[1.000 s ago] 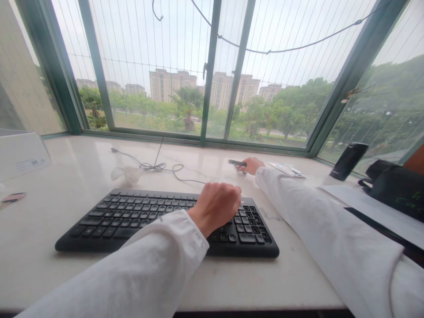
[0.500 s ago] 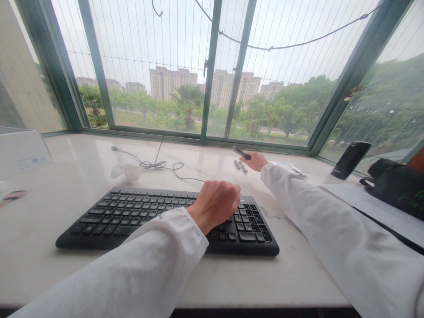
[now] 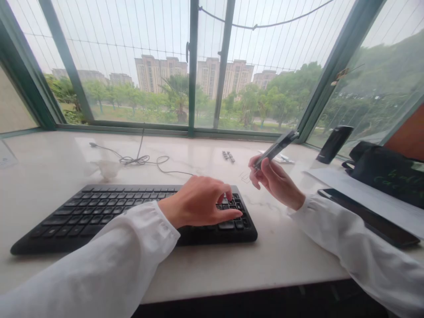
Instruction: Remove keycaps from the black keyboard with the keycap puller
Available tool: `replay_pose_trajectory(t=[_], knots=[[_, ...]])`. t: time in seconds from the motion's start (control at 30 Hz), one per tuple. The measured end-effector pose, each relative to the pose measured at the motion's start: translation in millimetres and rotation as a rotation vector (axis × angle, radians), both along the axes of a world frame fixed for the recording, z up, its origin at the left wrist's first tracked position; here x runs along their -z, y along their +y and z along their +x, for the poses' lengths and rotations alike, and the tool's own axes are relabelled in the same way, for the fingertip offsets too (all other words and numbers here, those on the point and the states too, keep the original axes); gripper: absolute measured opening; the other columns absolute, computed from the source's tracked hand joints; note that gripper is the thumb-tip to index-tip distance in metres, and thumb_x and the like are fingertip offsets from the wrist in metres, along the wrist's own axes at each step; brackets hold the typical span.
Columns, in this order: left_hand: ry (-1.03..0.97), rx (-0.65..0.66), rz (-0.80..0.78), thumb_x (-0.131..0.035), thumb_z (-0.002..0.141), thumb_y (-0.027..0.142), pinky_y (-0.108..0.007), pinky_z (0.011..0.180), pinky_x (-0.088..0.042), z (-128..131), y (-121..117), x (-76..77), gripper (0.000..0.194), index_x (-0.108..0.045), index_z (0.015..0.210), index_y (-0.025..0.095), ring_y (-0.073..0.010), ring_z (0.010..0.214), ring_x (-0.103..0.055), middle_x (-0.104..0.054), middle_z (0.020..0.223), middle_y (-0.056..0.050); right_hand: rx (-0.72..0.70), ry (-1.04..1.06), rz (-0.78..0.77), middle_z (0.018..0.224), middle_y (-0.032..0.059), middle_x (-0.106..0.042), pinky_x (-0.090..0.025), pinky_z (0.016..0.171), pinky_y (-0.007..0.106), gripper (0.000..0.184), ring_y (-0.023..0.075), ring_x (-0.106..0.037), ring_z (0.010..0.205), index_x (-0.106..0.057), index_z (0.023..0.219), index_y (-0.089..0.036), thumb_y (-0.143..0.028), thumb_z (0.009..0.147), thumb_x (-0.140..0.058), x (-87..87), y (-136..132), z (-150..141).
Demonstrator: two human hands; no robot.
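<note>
While perched on the right end of the black keyboard (image 3: 99,218): left hand (image 3: 195,203), half curled, fingertips down on the keys, thumb stretched low across the lower rows, nothing gripped! Just beyond it and up off the stone, right hand (image 3: 274,179), fingers closed around and pinching with the thumb a slim dark device (image 3: 277,143) (exact kind too dark to tell), tilted up toward the window, above the white marble sill (image 3: 212,269) and just past the keyboard's far corner. Farther out on the sill, a short cluster of small dark pieces (image 3: 228,156) beyond the keyboard, a paper slip (image 3: 276,157) behind the held device. Off to the left, a tangled white cable (image 3: 134,160) with a small loop. Way out right, a black cylinder (image 3: 334,143) upright near the glass, a black bag (image 3: 387,174) beside it, a dark phone (image 3: 367,216) lying flat near the right sleeve. Beyond it all, a green-framed window (image 3: 192,66), with tower blocks and trees outside!
</note>
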State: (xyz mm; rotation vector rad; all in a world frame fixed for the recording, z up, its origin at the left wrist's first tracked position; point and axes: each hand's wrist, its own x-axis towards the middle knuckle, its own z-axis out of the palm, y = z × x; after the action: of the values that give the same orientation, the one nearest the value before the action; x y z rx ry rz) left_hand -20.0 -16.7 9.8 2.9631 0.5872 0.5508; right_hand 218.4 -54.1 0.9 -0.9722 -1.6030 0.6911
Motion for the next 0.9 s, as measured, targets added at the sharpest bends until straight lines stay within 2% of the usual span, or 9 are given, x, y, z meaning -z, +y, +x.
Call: replay_pose_trajectory(t=[0.1, 0.17, 0.3, 0.43, 0.67, 0.9], knots=[[0.059, 0.074, -0.007, -0.061, 0.074, 0.071, -0.028, 0.058, -0.034, 0, -5, -4.0, 0.053, -0.061, 0.093, 0.022, -0.0169, 0.069, -0.060, -0.067, 0.086, 0.001, -0.112, 0.014, -0.051, 0.070, -0.0028, -0.048, -0.048, 0.047, 0.025, 0.038, 0.0111, -0.056, 0.051, -0.052, 0.089, -0.020, -0.057, 0.093, -0.049, 0.9, -11, -9], [0.110, 0.097, -0.023, -0.063, 0.070, 0.074, -0.027, 0.058, -0.033, -1, -7, -5.3, 0.057, -0.058, 0.092, 0.021, -0.0154, 0.067, -0.057, -0.065, 0.085, 0.001, -0.128, -0.060, -0.042, 0.067, -0.0029, -0.051, -0.046, 0.043, 0.024, 0.034, 0.0100, -0.056, 0.047, -0.052, 0.085, -0.018, -0.051, 0.092, -0.054, -0.7, -18, -13], [0.179, 0.097, -0.049, -0.066, 0.068, 0.073, -0.026, 0.055, -0.030, -1, -7, -5.6, 0.058, -0.054, 0.089, 0.020, -0.0130, 0.063, -0.053, -0.062, 0.079, 0.002, -0.193, -0.271, -0.018, 0.063, -0.0028, -0.055, -0.043, 0.041, 0.019, 0.024, 0.0077, -0.056, 0.045, -0.057, 0.081, -0.015, -0.037, 0.088, -0.065, -3.4, -30, -16], [0.205, 0.103, -0.045, -0.065, 0.070, 0.071, -0.026, 0.054, -0.027, 0, -5, -4.8, 0.055, -0.052, 0.086, 0.020, -0.0126, 0.062, -0.050, -0.060, 0.078, 0.003, -0.262, -0.298, -0.054, 0.059, -0.0020, -0.059, -0.046, 0.045, 0.018, 0.022, 0.0094, -0.059, 0.049, -0.055, 0.080, -0.016, -0.034, 0.088, -0.065, -0.6, -35, -16], [0.220, 0.115, -0.036, -0.061, 0.073, 0.072, -0.026, 0.053, -0.024, 0, -2, -0.9, 0.054, -0.049, 0.083, 0.021, -0.0121, 0.059, -0.046, -0.056, 0.075, 0.003, -0.186, -0.358, -0.096, 0.050, -0.0043, -0.055, -0.039, 0.039, 0.017, 0.025, 0.0087, -0.055, 0.043, -0.049, 0.073, -0.018, -0.033, 0.085, -0.065, 5.7, -35, -23], [0.229, 0.104, -0.035, -0.061, 0.074, 0.072, -0.025, 0.054, -0.024, 0, -1, 0.4, 0.054, -0.050, 0.084, 0.021, -0.0128, 0.061, -0.049, -0.057, 0.075, 0.003, -0.207, -0.302, -0.209, 0.047, -0.0068, -0.051, -0.036, 0.035, 0.017, 0.030, 0.0094, -0.054, 0.040, -0.044, 0.070, -0.020, -0.036, 0.085, -0.064, 6.6, -39, -28]])
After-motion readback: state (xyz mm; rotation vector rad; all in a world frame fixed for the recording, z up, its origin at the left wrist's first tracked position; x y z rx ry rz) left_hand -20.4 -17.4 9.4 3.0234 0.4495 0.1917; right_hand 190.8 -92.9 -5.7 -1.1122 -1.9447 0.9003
